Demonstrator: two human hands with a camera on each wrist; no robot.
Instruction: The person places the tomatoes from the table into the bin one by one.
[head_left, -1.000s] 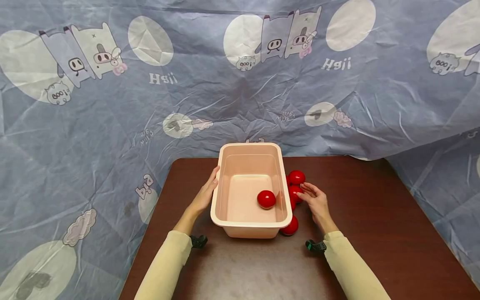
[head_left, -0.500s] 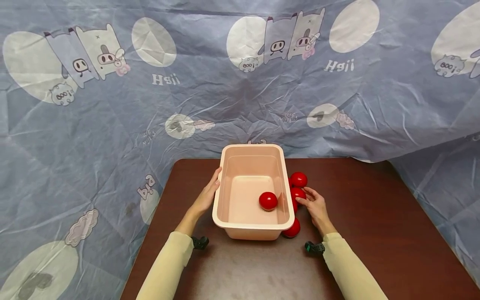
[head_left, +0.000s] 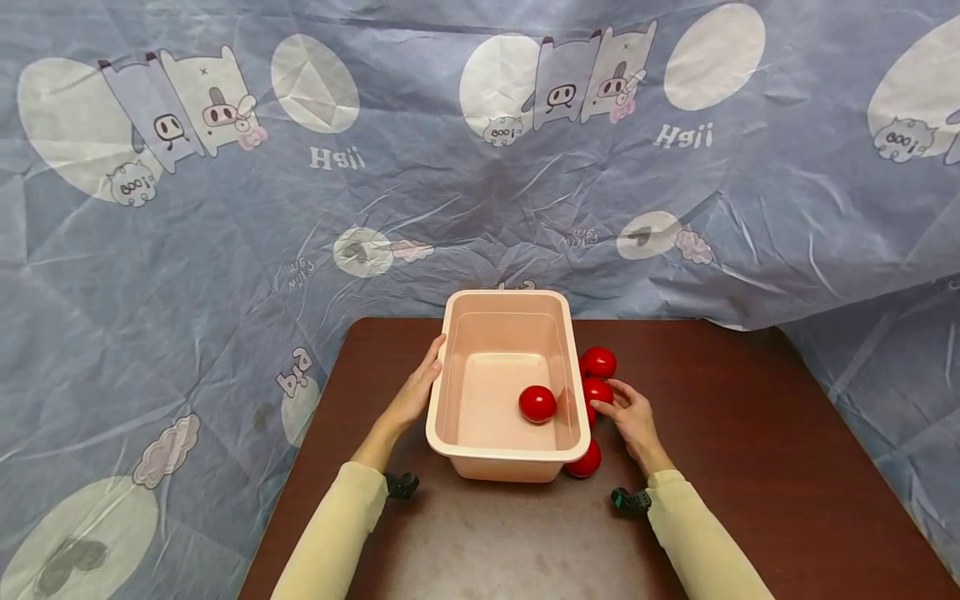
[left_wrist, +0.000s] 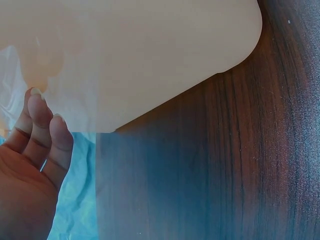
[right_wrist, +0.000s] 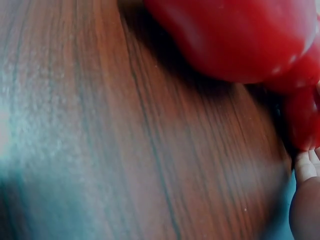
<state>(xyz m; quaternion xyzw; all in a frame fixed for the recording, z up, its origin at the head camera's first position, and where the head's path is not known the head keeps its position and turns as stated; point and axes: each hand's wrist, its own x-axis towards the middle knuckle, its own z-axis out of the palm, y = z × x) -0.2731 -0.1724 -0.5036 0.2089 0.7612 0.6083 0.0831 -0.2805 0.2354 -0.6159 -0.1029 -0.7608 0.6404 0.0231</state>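
Note:
A pale pink plastic bin stands on the table with one glossy red round object inside, towards its right side. My left hand lies against the bin's left wall; in the left wrist view its fingertips touch the outside of the wall. Several similar red objects sit along the bin's right side, partly hidden by it. My right hand has thumb and fingers around the middle red object. In the right wrist view, that hand's fingertips are at a red object near the right edge.
Another red object lies just behind the held one, and one more is at the bin's front right corner. The dark brown table extends to the right. A blue printed cloth hangs behind and along both sides.
My right hand's thumb and fingers have closed in on the middle red object. The bin, the left hand and the object inside stay put; the head view has shifted slightly.

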